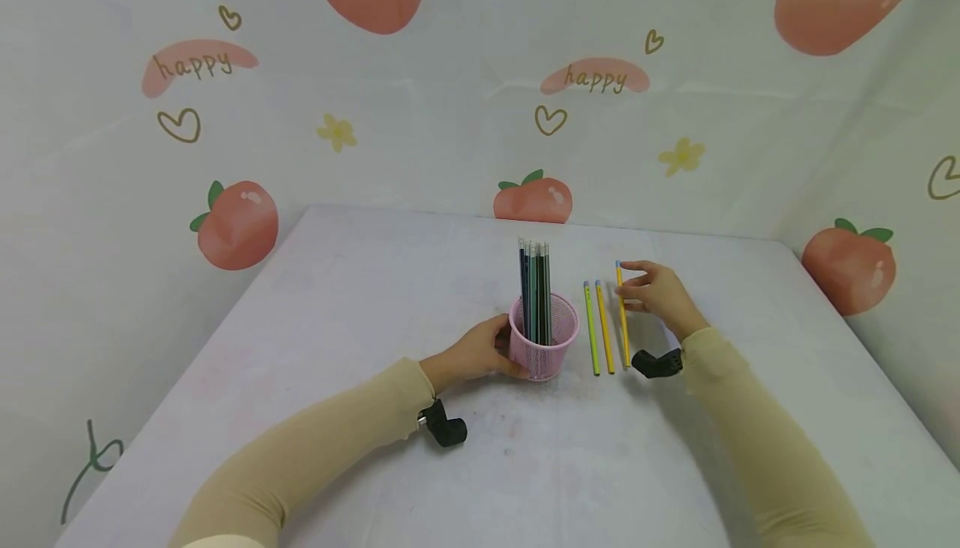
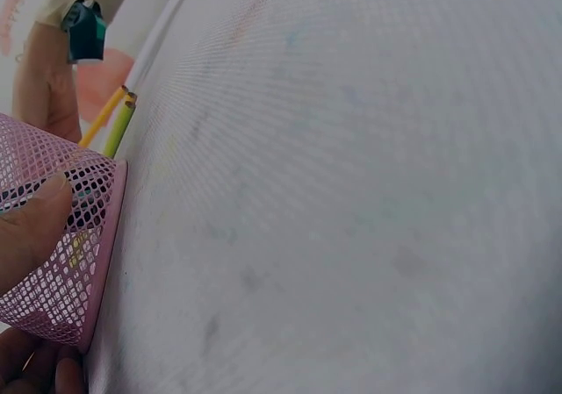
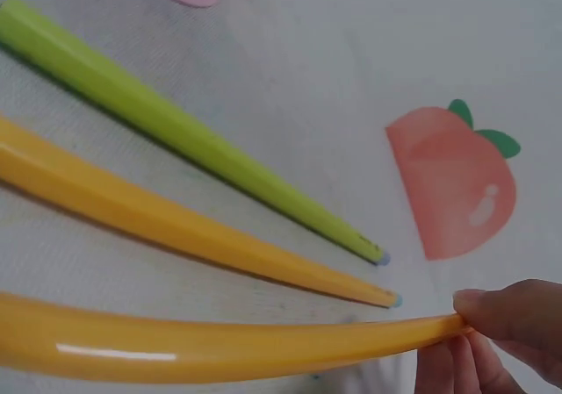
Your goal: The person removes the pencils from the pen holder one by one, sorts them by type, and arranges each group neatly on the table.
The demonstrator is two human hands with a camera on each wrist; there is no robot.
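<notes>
My left hand [image 1: 482, 351] grips the cup [image 1: 543, 363], best steadied lightly; my right hand [image 1: 660, 295] pinches a pencil [image 1: 625, 333], best held clear of neighbouring pencils [image 1: 604, 330].

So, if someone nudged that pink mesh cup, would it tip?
The pink mesh cup is probably light, being open mesh. It might tip, since its dark pencils stick up well above it, though the left hand, its fingers round it, probably steadies it.
</notes>
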